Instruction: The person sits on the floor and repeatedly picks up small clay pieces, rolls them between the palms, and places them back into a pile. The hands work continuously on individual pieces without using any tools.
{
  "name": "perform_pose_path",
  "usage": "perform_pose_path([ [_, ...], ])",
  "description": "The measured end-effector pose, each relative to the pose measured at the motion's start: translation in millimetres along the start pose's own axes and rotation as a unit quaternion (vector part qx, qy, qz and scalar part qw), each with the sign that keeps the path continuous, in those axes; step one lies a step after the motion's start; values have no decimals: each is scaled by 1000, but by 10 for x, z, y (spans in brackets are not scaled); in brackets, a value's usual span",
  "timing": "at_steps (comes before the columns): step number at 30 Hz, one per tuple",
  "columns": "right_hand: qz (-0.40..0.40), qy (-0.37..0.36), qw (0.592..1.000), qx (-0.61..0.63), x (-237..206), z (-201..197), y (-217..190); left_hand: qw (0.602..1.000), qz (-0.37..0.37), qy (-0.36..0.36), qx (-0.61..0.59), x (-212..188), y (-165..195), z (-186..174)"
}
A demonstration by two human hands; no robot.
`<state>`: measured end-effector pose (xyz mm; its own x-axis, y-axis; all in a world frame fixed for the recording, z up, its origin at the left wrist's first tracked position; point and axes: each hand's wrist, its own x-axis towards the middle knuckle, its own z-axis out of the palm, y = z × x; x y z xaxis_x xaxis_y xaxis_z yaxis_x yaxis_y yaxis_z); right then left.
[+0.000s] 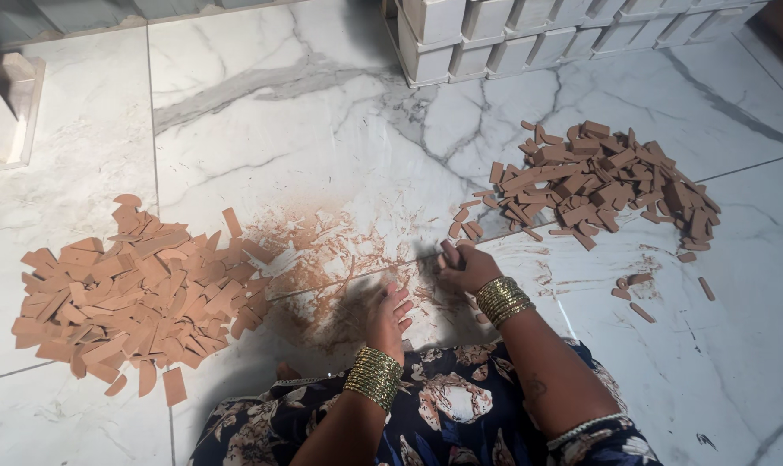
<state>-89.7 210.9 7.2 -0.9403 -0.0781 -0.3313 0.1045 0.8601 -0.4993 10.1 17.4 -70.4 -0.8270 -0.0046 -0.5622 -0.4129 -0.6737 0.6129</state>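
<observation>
A seated person's right hand is gripping a small reddish-brown clay stick, its long axis pointing away, while the open, empty left hand is resting just beside it on the dust-smeared white marble floor

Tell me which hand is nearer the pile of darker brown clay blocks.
Right. The right hand sits just below-left of the pile of darker brown clay blocks, beside its stray pieces. The left hand lies farther left, flat on the dusty marble floor.
</observation>
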Motion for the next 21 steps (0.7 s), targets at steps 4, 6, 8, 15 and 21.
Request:
perform_pose_path([
  [4, -57, -162, 947, 271, -308, 365, -442, 978, 65, -68, -188, 63, 44, -53],
  [6, -175, -73, 953, 235, -445, 440, -602, 954, 100, -96, -264, 73, 117, -71],
  [8, -242, 10, 952, 186, -591, 456, -712, 936, 111, -124, -310, 86, 202, -88],
  [15, -318, 100, 942, 25, -928, 535, -1071, 964, 63, -46, -252, 38, 390, 47],
  [21, -223, 128, 966, 17, -743, 559, -1149, 955, 66, -134, -255, -39, 275, 132],
])
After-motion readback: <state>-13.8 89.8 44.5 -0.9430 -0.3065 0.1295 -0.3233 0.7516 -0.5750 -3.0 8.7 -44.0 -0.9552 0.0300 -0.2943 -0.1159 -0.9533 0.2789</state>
